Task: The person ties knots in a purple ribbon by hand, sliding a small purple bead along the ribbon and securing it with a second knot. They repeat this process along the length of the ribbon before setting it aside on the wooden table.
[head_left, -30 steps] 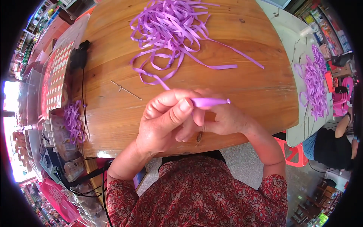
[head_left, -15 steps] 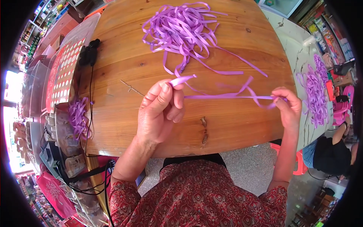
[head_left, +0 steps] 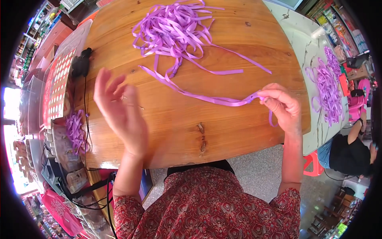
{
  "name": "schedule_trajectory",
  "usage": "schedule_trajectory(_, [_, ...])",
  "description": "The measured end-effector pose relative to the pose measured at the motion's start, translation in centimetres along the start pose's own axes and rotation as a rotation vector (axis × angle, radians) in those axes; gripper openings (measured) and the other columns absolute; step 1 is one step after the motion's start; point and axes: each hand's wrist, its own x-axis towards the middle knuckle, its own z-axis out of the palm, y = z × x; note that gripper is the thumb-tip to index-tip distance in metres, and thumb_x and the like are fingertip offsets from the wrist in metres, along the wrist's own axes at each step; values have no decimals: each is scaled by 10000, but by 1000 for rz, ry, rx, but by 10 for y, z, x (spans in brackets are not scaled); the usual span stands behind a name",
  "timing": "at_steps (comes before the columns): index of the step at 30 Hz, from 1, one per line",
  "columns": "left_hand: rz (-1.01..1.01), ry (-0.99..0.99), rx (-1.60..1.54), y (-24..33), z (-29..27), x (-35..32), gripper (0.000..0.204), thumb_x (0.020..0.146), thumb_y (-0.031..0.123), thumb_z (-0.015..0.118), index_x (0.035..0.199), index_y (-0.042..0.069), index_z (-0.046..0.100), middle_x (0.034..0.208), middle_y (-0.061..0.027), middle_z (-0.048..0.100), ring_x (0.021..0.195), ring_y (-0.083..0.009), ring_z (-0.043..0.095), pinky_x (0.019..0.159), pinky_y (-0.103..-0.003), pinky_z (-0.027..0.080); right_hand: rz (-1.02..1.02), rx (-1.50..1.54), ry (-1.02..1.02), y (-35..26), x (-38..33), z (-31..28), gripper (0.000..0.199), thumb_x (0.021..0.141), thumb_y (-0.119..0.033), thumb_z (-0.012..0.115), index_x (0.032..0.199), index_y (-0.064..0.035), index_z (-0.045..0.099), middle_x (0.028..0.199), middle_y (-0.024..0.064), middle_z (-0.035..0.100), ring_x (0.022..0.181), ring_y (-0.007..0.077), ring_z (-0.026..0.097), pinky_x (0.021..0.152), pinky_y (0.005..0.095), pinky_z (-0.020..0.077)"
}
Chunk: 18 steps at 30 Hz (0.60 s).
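Right hand (head_left: 280, 107) pinches one purple ribbon strip (head_left: 207, 96) in a narrow grip.
The strip trails across the round wooden counter (head_left: 223, 131) to one tangled ribbon pile (head_left: 175, 30). Left hand (head_left: 119, 109) hovers empty, fingers spread wide. Two more ribbon heaps lie aside: one on a white table (head_left: 326, 85), one at left (head_left: 75, 131).

Round wooden table (head_left: 223, 131), knotty top. Tangled pile of purple ribbon strips (head_left: 175, 30) at far side, one long strip (head_left: 191, 93) trailing across toward near-right edge. Black cable (head_left: 84, 99) along left rim.
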Motion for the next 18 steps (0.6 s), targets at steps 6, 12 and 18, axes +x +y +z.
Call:
schedule_trajectory(6, [-347,-738,-435,33,57,-41,325,901,58,594,1209,6,505,1046,-104,557,975,-194,551,851,-303,436,-341,-234,-53,-37,25,39,184,758,53,679,941,37,671,816,90,641,745,204,612,628,274,481])
schedule_trajectory(12, [-617,-754,-368,22,42,-30,82,918,66,585,970,8,608,825,-31,559,793,-93,530,685,-224,417,-144,-231,71,-35,15,20,189,795,65,660,983,44,657,832,95,631,756,142,622,618,225,480])
schedule_trajectory(18, [68,-787,583,-7,-7,9,180,784,14,616,964,15,625,925,-127,599,879,-274,596,762,-375,459,-37,-167,203,-5,2,2,175,807,98,631,968,38,662,863,96,627,765,138,621,645,217,477])
